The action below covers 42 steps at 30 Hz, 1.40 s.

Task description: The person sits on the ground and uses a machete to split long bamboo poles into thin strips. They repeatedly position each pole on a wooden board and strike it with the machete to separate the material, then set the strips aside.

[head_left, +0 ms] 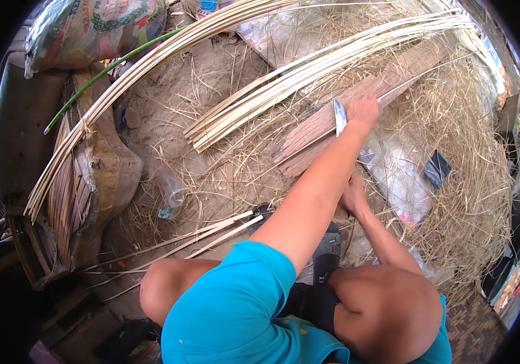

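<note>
One thin strip (428, 72) is gripped in the closed left hand (363, 113), which is stretched across the body above a brown wooden board (308, 131); the strip's far length is carried up and to the right. Just left of that hand, a knife (340, 115) is seen with its bare blade over the board, its lower part covered by the left forearm (316, 185). The right hand (354, 193) is placed below, nearer the body, also partly covered by the forearm; the knife seems to be lined up with it, but whether the handle is gripped there cannot be told.

Beyond the board, a bundle of pale strips (284, 91) is laid across the ground. At upper left, a longer curved bundle (120, 91) is tied near its lower end and crossed by a green stem (90, 84), with a printed sack (102, 30) set behind. Loose strips (223, 237) are spread near the left knee (166, 285). The right side is covered by dry straw (472, 182), where a dark blue scrap (437, 168) is seen.
</note>
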Each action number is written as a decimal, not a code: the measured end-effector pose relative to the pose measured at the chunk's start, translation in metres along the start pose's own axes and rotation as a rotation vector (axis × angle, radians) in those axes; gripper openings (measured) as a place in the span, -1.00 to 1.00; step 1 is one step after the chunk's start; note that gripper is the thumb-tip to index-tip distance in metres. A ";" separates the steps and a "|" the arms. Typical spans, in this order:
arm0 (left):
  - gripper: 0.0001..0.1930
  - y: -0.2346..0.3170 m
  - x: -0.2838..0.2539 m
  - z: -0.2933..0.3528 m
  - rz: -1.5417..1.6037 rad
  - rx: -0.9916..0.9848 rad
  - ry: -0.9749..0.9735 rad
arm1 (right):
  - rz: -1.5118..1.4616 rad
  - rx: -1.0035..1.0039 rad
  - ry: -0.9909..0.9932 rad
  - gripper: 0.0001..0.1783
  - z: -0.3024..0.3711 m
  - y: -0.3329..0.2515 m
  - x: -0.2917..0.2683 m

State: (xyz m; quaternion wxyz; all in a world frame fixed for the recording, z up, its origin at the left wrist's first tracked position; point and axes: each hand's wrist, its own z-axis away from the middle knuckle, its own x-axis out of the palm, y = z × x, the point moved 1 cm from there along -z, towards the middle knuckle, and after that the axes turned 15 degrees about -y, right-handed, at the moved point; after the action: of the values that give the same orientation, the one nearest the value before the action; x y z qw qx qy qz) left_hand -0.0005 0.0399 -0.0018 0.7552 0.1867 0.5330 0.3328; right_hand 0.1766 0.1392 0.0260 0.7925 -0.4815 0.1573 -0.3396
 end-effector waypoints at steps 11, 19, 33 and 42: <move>-0.64 -0.004 -0.010 0.015 -0.004 0.056 -0.050 | 0.017 0.073 -0.054 -0.65 -0.003 -0.005 0.001; -0.58 0.001 -0.021 0.011 -0.070 0.059 -0.010 | 0.295 0.057 -0.590 -0.67 0.031 -0.009 0.042; -0.55 -0.012 0.000 0.006 -0.007 -0.001 0.019 | 0.189 0.098 -0.498 -0.50 0.053 -0.008 0.048; -0.55 -0.008 0.001 0.009 0.078 -0.026 0.013 | 0.076 0.007 -0.380 -0.52 0.070 -0.032 0.075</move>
State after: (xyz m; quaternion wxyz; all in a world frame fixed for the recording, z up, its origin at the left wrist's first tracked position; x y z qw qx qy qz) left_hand 0.0105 0.0349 -0.0043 0.7404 0.1954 0.5259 0.3702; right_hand 0.2585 0.1235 0.0933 0.8218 -0.5280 0.0220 -0.2129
